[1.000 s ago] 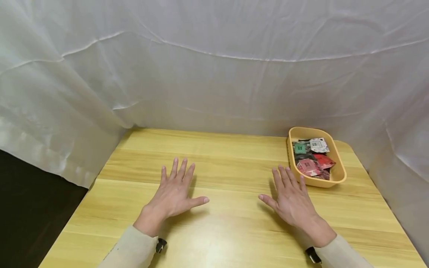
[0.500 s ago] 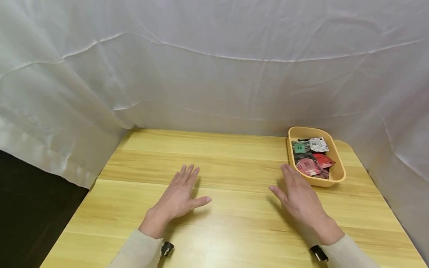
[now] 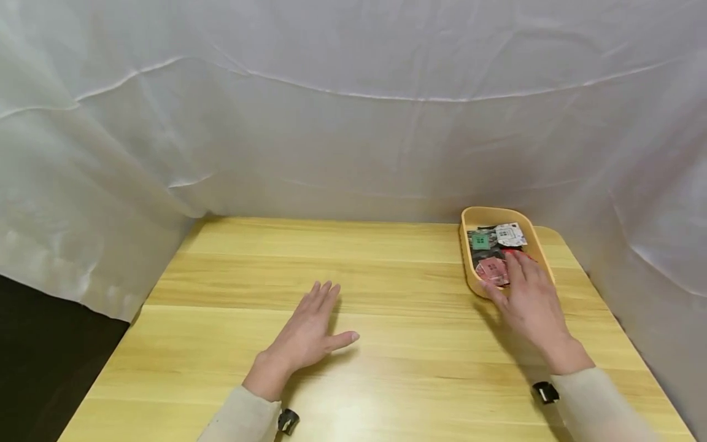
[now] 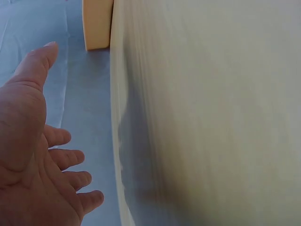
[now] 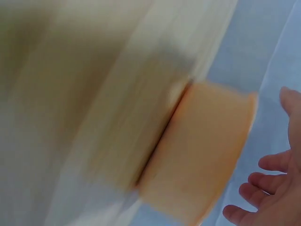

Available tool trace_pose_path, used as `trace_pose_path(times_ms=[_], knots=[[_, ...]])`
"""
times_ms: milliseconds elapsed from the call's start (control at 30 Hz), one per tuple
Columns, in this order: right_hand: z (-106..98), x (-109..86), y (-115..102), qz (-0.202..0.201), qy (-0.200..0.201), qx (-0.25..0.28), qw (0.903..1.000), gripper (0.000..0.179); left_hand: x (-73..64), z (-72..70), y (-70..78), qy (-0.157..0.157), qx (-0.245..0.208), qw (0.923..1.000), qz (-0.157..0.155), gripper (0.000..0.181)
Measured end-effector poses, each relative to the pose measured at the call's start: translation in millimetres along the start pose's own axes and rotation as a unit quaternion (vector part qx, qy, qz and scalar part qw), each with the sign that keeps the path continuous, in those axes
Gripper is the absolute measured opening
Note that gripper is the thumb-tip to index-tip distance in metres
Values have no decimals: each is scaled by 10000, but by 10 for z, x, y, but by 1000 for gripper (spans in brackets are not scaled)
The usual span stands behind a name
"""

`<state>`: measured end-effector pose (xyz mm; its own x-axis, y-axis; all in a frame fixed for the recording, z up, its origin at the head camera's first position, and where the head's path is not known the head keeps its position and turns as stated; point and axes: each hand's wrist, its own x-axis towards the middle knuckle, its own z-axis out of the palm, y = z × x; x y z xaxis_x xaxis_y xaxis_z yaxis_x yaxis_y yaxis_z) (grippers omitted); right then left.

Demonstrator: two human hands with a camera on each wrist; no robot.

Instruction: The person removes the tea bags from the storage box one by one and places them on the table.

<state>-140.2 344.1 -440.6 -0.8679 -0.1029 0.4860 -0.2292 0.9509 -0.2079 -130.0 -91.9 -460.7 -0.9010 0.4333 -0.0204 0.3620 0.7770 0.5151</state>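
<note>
A yellow-orange bin (image 3: 475, 285) with rounded corners stands at the table's back right. Several flat packets lie in it: a green-labelled one (image 3: 481, 240), a white one (image 3: 509, 234) and a pink one (image 3: 493, 270), with a red one partly covered by fingers. My right hand (image 3: 533, 307) is over the bin's front edge, fingers apart and slightly bent, holding nothing; in the right wrist view it is beside the bin's wall (image 5: 197, 150). My left hand (image 3: 304, 334) hovers over the middle of the table, fingers extended and thumb out, with nothing in it.
The wood-grain table (image 3: 397, 368) reaches back to a pale hanging cloth (image 3: 342, 147), which also closes off both sides. A dark area (image 3: 50, 356) shows beyond the table's left edge. Each wrist wears a black strap (image 3: 545, 393).
My right hand has moved right and forward, from beside the bin to over it. The left hand has shifted slightly right, its fingers closer together. The head view has turned a little right.
</note>
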Motion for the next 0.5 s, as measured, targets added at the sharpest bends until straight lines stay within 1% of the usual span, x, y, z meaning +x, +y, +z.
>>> trace_pose_path(times_ms=[100,167,300,333,500], knots=[[-19,36,173,462,-451,-94,9979,82,23,10,25,-22,-16,10000,46,107],[-22,68,274,724,-809,-100,9940,89,38,14,44,-57,-57,9999,66,107],[-1,129,433,1052,-1363,-72,9850,98,70,33,76,-131,-160,9998,72,107],[5,138,463,1109,-1463,-65,9830,100,79,40,85,-149,-180,9997,67,107],[38,129,540,1276,-1649,18,9780,99,120,71,128,-230,-235,9994,78,107]])
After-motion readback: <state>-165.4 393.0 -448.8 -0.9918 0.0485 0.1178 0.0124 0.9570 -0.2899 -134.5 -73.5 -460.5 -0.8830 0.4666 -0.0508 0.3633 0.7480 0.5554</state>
